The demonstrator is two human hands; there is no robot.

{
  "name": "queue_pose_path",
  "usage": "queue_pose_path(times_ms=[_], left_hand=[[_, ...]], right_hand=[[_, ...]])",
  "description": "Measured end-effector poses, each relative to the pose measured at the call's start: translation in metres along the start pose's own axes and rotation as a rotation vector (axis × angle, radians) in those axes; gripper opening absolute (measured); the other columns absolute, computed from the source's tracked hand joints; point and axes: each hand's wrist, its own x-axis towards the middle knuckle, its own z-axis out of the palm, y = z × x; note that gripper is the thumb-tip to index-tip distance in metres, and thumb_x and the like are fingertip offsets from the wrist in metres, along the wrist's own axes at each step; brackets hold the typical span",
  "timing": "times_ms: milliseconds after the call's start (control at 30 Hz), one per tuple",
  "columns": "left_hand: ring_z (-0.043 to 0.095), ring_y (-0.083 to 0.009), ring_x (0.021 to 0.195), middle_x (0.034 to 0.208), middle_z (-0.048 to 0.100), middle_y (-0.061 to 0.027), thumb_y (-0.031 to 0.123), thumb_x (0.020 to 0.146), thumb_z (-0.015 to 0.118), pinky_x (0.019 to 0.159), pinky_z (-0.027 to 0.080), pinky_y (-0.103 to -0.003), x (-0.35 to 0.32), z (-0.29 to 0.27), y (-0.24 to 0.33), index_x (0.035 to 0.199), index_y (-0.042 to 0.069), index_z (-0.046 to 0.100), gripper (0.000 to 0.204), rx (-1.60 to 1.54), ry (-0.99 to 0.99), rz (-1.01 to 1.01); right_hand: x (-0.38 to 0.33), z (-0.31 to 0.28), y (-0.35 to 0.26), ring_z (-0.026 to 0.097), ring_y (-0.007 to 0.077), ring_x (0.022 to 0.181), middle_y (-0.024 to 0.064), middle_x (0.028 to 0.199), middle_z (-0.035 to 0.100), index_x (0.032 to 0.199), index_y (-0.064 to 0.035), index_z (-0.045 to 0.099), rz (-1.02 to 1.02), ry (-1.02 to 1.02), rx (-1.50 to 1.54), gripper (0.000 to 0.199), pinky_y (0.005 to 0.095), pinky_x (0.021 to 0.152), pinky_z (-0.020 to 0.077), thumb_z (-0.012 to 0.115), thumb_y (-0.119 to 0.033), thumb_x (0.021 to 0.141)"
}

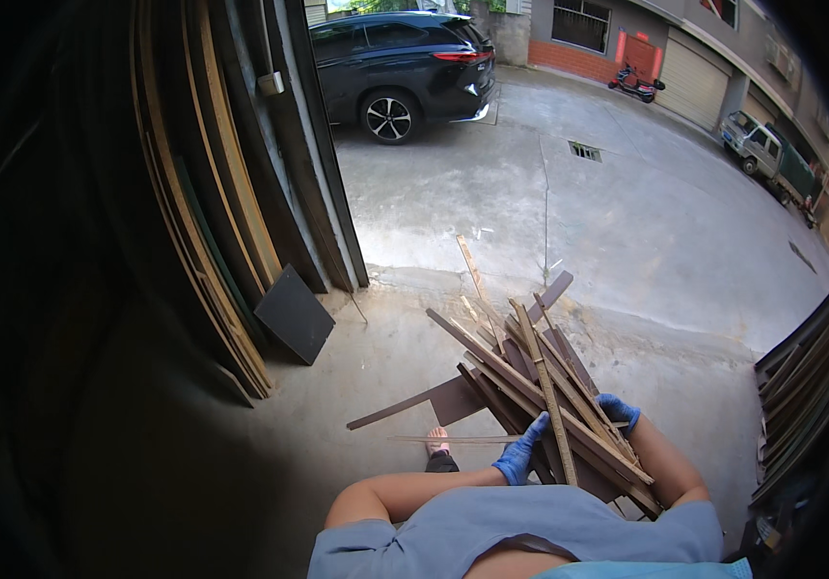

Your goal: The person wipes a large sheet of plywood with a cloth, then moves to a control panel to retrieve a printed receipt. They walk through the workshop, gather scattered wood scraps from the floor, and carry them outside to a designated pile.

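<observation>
In front of my body I carry a loose bundle of wood strips (569, 417), brown-faced and raw-edged, pointing in several directions. My left hand (522, 452), in a blue glove, grips the bundle's left side with the thumb upward; its other fingers are partly hidden. On the bundle's right side is my right hand (619, 410), also gloved in blue, its fingertips out of sight behind the strips. A wider brown board (453, 398) juts out to the left beneath the strips. One of my feet (437, 442) shows below it.
Tall boards (204, 193) lean along the left wall, with a dark square panel (296, 316) at their foot. More stacked strips (805, 386) stand at the right. Beyond the doorway's concrete edge are a dark car (400, 72), a small truck (769, 154) and a motorbike (636, 85).
</observation>
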Motion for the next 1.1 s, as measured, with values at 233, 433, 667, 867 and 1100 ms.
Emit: queue_pose_path(times_ms=[233,433,667,867,1100], left_hand=[[0.038,-0.0311,0.126,0.138,0.043,-0.0119,0.066,0.063,0.071,0.101,0.035,-0.05,0.069,0.008,0.177,0.135,0.014,0.042,0.094,0.054,0.072,-0.074],[0.042,-0.0326,0.122,0.135,0.045,-0.0132,0.063,0.063,0.072,0.096,0.039,-0.055,0.144,0.021,0.304,0.136,0.016,0.041,0.092,-0.011,-0.013,0.055],[0.037,-0.0328,0.127,0.138,0.042,-0.011,0.067,0.062,0.07,0.099,0.032,-0.057,0.258,0.032,0.472,0.138,0.019,0.037,0.096,0.026,0.046,0.146],[0.03,-0.0295,0.131,0.141,0.038,-0.0099,0.064,0.063,0.072,0.104,0.029,-0.049,0.303,0.031,0.597,0.139,0.015,0.034,0.098,-0.172,0.062,0.217],[0.032,-0.0294,0.13,0.141,0.037,-0.0114,0.062,0.064,0.072,0.107,0.028,-0.045,0.364,-0.045,0.76,0.14,0.013,0.033,0.098,-0.18,0.057,0.233]], right_hand=[[0.079,0.019,-0.154,0.067,0.0256,0.083,0.0196,0.099,0.066,0.107,0.0065,0.061,-0.076,-0.026,0.079,0.039,0.036,0.076,0.0563,0.06,-0.019,0.078],[0.169,-0.015,-0.269,0.067,0.0257,0.084,0.0199,0.101,0.065,0.108,0.0064,0.06,-0.033,0.037,0.102,0.043,0.037,0.078,0.0554,0.063,-0.019,0.074],[0.281,-0.022,-0.477,0.066,0.0263,0.087,0.0205,0.104,0.064,0.111,0.0066,0.058,0.046,-0.002,-0.022,0.046,0.0376,0.082,0.0535,0.063,-0.019,0.074],[0.378,-0.008,-0.601,0.065,0.0237,0.089,0.0186,0.106,0.064,0.116,0.0048,0.056,0.095,-0.011,-0.118,0.045,0.0359,0.084,0.0518,0.06,-0.018,0.078],[0.518,0.06,-0.726,0.066,0.025,0.09,0.0201,0.108,0.063,0.117,0.0059,0.055,0.141,-0.099,-0.106,0.047,0.0363,0.084,0.0526,0.061,-0.018,0.077]])
